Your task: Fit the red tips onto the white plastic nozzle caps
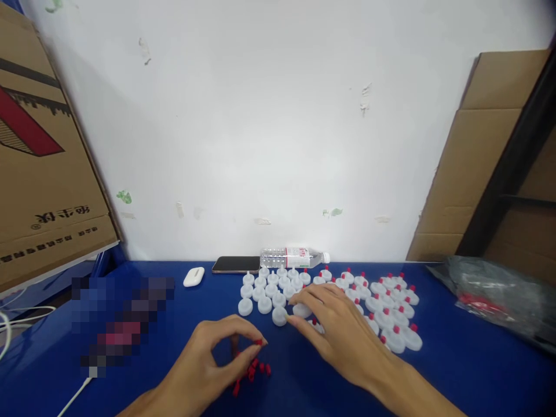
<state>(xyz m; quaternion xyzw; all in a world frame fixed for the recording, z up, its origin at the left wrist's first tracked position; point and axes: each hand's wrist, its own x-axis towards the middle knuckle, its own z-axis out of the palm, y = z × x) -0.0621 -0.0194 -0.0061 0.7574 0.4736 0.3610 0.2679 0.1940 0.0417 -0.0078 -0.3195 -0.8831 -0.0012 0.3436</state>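
Observation:
My left hand [217, 353] is closed in a pinch, with a small red cap [259, 341] between thumb and fingertips. Below those fingers, several loose red caps [252, 370] lie in a small pile, partly hidden by the hand. My right hand [334, 324] reaches over the white nozzle lids, its thumb and forefinger apart. Its thumb tip is beside a round white nozzle lid [279, 316]; another white lid [301, 310] shows between thumb and forefinger. To the left and behind stand bare white lids [260, 282]; to the right, many lids wear red caps [396, 339].
A clear plastic bottle [291, 257] lies against the wall beside a dark phone [236, 264]. A white earphone case [193, 277] sits on the blue table [182, 324]. A clear plastic bag [490, 298] with red contents is at right, cardboard [47, 139] at left.

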